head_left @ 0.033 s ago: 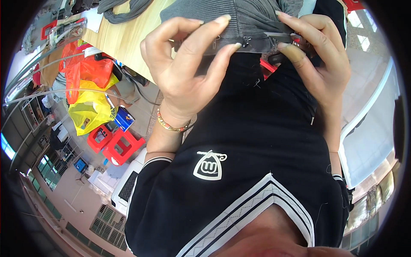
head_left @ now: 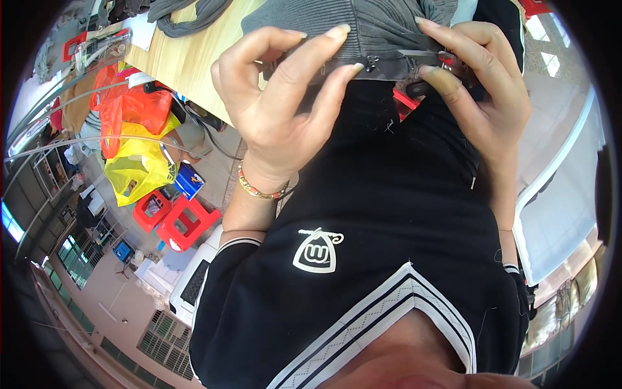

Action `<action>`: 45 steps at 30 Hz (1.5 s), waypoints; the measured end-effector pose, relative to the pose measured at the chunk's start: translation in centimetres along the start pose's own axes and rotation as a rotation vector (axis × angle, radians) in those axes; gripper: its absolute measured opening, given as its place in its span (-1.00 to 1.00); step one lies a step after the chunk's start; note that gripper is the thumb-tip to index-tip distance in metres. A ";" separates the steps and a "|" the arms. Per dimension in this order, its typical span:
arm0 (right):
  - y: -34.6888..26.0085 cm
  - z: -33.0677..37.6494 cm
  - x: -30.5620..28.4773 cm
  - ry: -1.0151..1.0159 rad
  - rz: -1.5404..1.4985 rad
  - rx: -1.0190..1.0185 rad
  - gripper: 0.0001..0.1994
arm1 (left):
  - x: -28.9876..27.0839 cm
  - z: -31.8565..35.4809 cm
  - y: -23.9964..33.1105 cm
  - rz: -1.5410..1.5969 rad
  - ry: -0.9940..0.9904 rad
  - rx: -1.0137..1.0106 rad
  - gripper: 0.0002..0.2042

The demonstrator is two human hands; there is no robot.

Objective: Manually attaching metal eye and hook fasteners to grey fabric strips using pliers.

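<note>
Grey ribbed knit fabric (head_left: 311, 21) spreads over the table edge and toward my lap. My left hand (head_left: 278, 104) grips its near edge, the thumb and forefinger pressed on the cloth and some fingertips hidden in it. A small dark tuft of thread (head_left: 372, 63) sits on the edge just right of that thumb. In my right hand (head_left: 479, 84), between thumb and fingers, is a pair of thread snips (head_left: 416, 53); a thin metal blade points left across the fabric. Part of the snips is hidden by my fingers.
A pale wooden table (head_left: 188, 68) lies at the upper left, with a coiled grey knit strip (head_left: 188, 23) on it. Further left are a yellow plastic bag (head_left: 139, 162), an orange-red bag (head_left: 133, 107) and red stools (head_left: 188, 223). A white curved-edged surface (head_left: 557, 194) stands at right.
</note>
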State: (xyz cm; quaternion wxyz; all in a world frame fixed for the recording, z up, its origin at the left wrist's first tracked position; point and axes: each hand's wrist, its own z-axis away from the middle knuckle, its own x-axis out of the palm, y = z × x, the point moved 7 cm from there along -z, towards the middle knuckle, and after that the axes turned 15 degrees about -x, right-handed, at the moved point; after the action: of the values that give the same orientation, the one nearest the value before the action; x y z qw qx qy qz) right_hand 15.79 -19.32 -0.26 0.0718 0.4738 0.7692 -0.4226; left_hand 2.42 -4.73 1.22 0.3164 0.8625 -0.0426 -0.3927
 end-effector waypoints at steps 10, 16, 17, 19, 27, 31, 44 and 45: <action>-0.2 -0.5 0.7 -0.025 -0.100 -0.044 -0.54 | -0.7 -0.1 0.0 -0.062 0.058 0.117 -0.78; -1.0 -1.7 1.8 -0.080 -0.111 -0.095 -0.51 | -0.2 0.3 -1.6 0.324 0.010 -0.151 -0.89; -1.2 -1.9 1.9 -0.080 -0.104 -0.124 -0.51 | -0.2 0.4 -1.8 0.361 0.009 -0.189 -0.91; -1.6 -2.2 2.1 -0.083 -0.097 -0.152 -0.51 | -0.2 0.5 -2.2 0.399 0.010 -0.231 -0.92; -2.0 -2.5 2.5 -0.076 0.043 -0.183 -0.48 | -0.2 0.6 -2.5 0.388 0.007 -0.179 -0.90; -1.8 -2.6 2.3 -0.043 0.036 -0.212 -0.49 | -0.2 1.0 -2.8 0.423 0.060 -0.127 -0.82; -2.5 -2.7 2.9 -0.087 0.214 -0.273 -0.49 | 0.1 1.5 -2.6 0.275 0.105 -0.025 -0.74; -2.7 -2.7 3.0 -0.093 0.225 -0.293 -0.49 | 0.1 1.5 -2.6 0.281 0.112 -0.024 -0.75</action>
State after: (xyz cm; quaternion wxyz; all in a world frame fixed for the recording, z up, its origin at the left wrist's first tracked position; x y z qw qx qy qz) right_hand 12.86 -15.91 1.46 0.2224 0.5212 0.7605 -0.3171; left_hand 0.99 -3.44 -1.11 0.3802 0.8648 -0.1408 -0.2963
